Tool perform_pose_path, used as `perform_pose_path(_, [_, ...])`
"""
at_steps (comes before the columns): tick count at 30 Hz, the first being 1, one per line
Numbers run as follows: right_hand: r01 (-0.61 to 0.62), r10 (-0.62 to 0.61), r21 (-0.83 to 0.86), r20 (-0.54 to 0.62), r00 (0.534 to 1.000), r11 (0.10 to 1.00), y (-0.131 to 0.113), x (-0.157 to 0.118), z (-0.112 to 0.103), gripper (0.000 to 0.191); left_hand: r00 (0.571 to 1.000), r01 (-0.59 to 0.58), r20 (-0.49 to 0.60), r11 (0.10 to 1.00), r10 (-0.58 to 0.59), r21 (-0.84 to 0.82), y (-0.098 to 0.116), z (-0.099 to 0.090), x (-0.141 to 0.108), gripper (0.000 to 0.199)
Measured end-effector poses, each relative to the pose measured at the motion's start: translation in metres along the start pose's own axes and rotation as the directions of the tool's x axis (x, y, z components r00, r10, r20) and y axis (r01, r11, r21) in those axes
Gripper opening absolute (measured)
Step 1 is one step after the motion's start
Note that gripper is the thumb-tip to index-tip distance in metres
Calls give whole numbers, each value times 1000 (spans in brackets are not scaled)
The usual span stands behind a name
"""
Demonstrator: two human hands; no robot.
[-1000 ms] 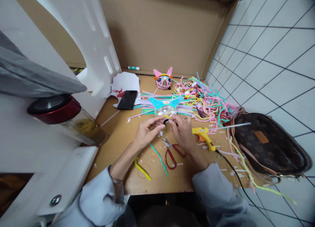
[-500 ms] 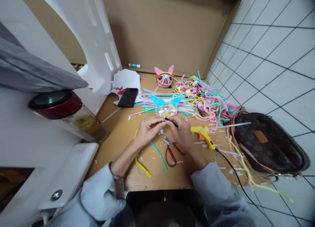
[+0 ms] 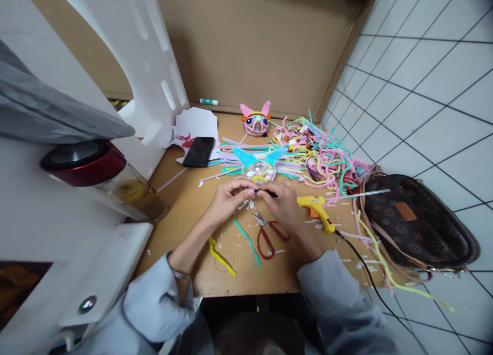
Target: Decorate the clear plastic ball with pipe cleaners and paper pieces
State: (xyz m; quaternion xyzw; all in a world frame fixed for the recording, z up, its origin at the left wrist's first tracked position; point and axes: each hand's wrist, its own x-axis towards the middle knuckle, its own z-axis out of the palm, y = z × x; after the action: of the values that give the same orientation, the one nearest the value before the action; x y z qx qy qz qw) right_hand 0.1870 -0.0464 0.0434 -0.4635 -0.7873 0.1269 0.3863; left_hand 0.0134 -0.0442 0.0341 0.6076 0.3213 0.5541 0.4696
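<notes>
My left hand (image 3: 231,200) and my right hand (image 3: 282,203) meet at the middle of the table, thumbs and fingertips pinched on a thin black piece (image 3: 271,193). Just beyond them lies a clear round form with blue pipe-cleaner ears (image 3: 259,171). Red-handled scissors (image 3: 265,237) rest open below my right hand. A short teal pipe cleaner (image 3: 247,242) and a yellow one (image 3: 222,257) lie nearer the front edge. Further back stands a finished-looking pink-eared face (image 3: 256,124).
Right of my right hand lies a yellow glue gun (image 3: 318,210) with a black cord. Tangled pipe cleaners (image 3: 331,160), a brown bag (image 3: 419,221), a black phone (image 3: 199,152), a marker (image 3: 209,102) and a red-lidded jar (image 3: 103,175) surround the work area.
Both hands have drawn closer together at the fingertips around the black piece, which sits slightly lower. The whole view has shifted a little.
</notes>
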Motion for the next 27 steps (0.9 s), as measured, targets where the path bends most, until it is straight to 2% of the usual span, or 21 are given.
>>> perform_pose_path(5, [18,-27,143,65,998,990,5,4,-3,15,993,-80,92,986,67,145,0,-2,0,24])
perform_pose_path(8, [40,-55,157,95,994,987,4,4,-4,18,986,-141,117,961,116,237,0,-2,0,24])
perform_pose_path(11, [5,-19,162,88,996,987,4,3,-5,17,979,-191,121,937,162,291,1,-2,0,24])
perform_pose_path(15, [-61,56,155,35,998,986,3,3,-4,11,981,-182,127,927,147,329,3,-1,-1,23])
perform_pose_path(20, [-75,78,165,-15,997,983,1,2,-1,11,981,-184,120,919,150,348,3,0,-3,19])
perform_pose_path(27, [-160,182,216,-87,979,963,-1,0,6,14,991,-130,31,919,128,372,-2,4,-6,15])
